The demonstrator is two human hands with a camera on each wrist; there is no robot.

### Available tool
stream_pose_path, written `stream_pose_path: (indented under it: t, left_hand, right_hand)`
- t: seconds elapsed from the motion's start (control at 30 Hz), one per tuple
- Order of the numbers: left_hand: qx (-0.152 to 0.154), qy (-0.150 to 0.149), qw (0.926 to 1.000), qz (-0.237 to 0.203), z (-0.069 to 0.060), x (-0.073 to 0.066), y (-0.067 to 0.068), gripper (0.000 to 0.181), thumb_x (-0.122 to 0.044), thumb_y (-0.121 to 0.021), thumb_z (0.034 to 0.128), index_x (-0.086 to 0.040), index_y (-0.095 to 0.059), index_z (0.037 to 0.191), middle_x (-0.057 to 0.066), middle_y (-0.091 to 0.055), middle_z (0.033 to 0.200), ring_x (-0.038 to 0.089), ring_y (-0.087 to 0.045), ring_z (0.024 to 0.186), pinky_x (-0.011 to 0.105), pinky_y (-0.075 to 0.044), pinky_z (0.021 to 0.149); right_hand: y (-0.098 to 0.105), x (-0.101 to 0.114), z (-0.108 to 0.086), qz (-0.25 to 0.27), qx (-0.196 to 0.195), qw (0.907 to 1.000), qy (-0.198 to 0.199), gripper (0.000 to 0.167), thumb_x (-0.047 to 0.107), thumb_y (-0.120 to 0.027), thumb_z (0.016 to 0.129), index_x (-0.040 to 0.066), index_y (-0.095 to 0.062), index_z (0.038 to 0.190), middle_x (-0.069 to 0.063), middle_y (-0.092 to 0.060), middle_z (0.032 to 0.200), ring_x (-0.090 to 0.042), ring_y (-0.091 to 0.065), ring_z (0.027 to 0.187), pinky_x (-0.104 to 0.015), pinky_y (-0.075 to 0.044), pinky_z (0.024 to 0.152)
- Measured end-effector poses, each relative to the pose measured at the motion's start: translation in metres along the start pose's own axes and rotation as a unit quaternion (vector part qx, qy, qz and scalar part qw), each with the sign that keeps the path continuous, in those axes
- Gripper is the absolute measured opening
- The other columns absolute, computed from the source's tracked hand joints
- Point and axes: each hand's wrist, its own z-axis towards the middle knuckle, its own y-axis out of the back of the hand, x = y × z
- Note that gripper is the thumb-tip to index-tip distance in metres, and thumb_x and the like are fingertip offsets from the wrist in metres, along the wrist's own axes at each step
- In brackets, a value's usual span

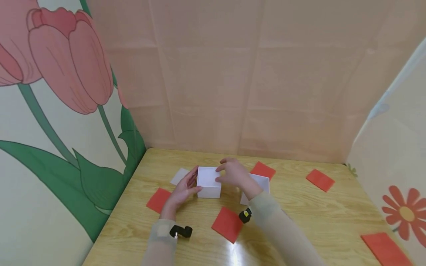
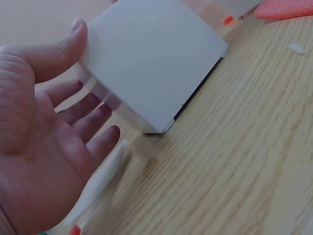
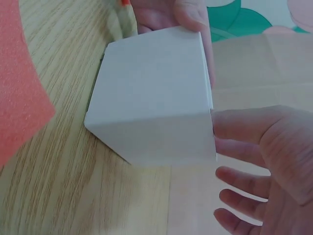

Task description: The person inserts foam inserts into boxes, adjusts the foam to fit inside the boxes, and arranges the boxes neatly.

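Note:
A white open-topped box (image 1: pixel 209 192) stands on the table, showing its inside in the head view. My left hand (image 1: pixel 184 188) holds its left side, thumb at the near left corner and fingers along the outer wall. In the left wrist view, part of the palm (image 2: pixel 44 161) stays off the box. My right hand (image 1: pixel 233 173) is at the right rim, thumb and forefinger at the edge. The right wrist view shows the other fingers (image 3: pixel 244 203) apart from the wall. A second white box-like piece (image 1: pixel 261 181) lies partly behind the right forearm.
Several thin red squares lie about: one near the front (image 1: pixel 227 224), one at left (image 1: pixel 158 200), others behind (image 1: pixel 263 169) and at right (image 1: pixel 320 180). A white flat piece (image 1: pixel 179 176) lies left of the box. Patterned cloth walls (image 1: pixel 199 92) enclose the wooden table (image 1: pixel 299 214).

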Motion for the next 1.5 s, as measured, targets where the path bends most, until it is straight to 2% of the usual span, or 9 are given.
stream_pose_path:
  t: [0.2, 0.33, 0.53, 0.73, 0.93, 1.33, 1.5]
  left_hand:
    - [-0.001, 0.002, 1.0000, -0.008, -0.001, -0.002, -0.001, 0.087, 0.005, -0.072, 0.0985, -0.003, -0.022, 0.170, 0.015, -0.022, 0.176, 0.035, -0.020, 0.162, 0.049, -0.017, 0.130]
    - [-0.002, -0.001, 0.9999, -0.013, -0.001, -0.002, -0.001, 0.087, 0.006, -0.071, 0.0984, -0.006, -0.025, 0.170, 0.014, -0.022, 0.176, 0.034, -0.021, 0.162, 0.047, -0.017, 0.130]
    - [0.001, -0.004, 0.9999, -0.009, -0.001, -0.001, 0.000, 0.087, 0.007, -0.071, 0.0981, -0.008, -0.025, 0.170, 0.015, -0.022, 0.176, 0.035, -0.021, 0.162, 0.048, -0.018, 0.130]
    - [0.008, -0.003, 0.9999, -0.007, 0.000, -0.001, 0.002, 0.087, 0.006, -0.071, 0.0986, -0.004, -0.022, 0.170, 0.016, -0.022, 0.176, 0.035, -0.020, 0.162, 0.049, -0.017, 0.130]
    - [0.009, 0.003, 0.9999, -0.006, 0.001, 0.000, 0.003, 0.088, 0.003, -0.073, 0.0988, -0.007, -0.024, 0.171, 0.014, -0.023, 0.176, 0.033, -0.021, 0.162, 0.048, -0.017, 0.130]
    - [0.009, 0.008, 0.9999, -0.004, 0.002, 0.001, 0.002, 0.089, 0.004, -0.074, 0.0975, -0.008, -0.024, 0.171, 0.013, -0.022, 0.176, 0.031, -0.020, 0.162, 0.046, -0.018, 0.130]
    - [0.012, 0.002, 0.9999, 0.000, 0.001, 0.003, 0.003, 0.089, 0.004, -0.074, 0.0975, -0.005, -0.024, 0.170, 0.017, -0.022, 0.176, 0.035, -0.020, 0.162, 0.049, -0.018, 0.130]
  right_hand:
    - [-0.004, 0.008, 0.006, -0.015, 0.015, 0.9989, -0.042, 0.030, 0.039, -0.088, 0.088, 0.025, -0.085, 0.115, -0.007, -0.061, 0.149, -0.037, -0.049, 0.137, -0.057, -0.049, 0.108]
    - [-0.007, 0.009, 0.007, -0.014, 0.016, 0.9984, -0.053, 0.029, 0.038, -0.089, 0.087, 0.025, -0.085, 0.113, -0.006, -0.062, 0.147, -0.038, -0.049, 0.137, -0.060, -0.046, 0.109]
    - [-0.010, 0.012, 0.008, -0.021, 0.002, 0.9988, -0.044, 0.027, 0.035, -0.090, 0.086, 0.025, -0.086, 0.111, -0.007, -0.062, 0.147, -0.038, -0.050, 0.138, -0.058, -0.049, 0.107]
    - [-0.013, 0.016, 0.009, -0.025, -0.031, 0.9992, -0.006, 0.020, 0.035, -0.090, 0.088, 0.031, -0.086, 0.108, -0.010, -0.054, 0.157, -0.040, -0.044, 0.146, -0.060, -0.044, 0.114]
    - [-0.019, 0.017, 0.010, -0.027, -0.026, 0.9988, 0.033, 0.021, 0.040, -0.090, 0.087, 0.032, -0.086, 0.106, -0.019, -0.049, 0.160, -0.049, -0.042, 0.145, -0.065, -0.040, 0.116]
    - [-0.027, 0.017, 0.013, -0.020, -0.020, 0.9996, 0.005, 0.023, 0.040, -0.093, 0.083, 0.033, -0.085, 0.104, -0.020, -0.046, 0.162, -0.045, -0.038, 0.149, -0.066, -0.041, 0.114]
    - [-0.028, 0.019, 0.013, -0.021, -0.017, 0.9996, 0.001, 0.022, 0.040, -0.092, 0.084, 0.032, -0.085, 0.104, -0.020, -0.046, 0.162, -0.047, -0.037, 0.149, -0.067, -0.042, 0.113]
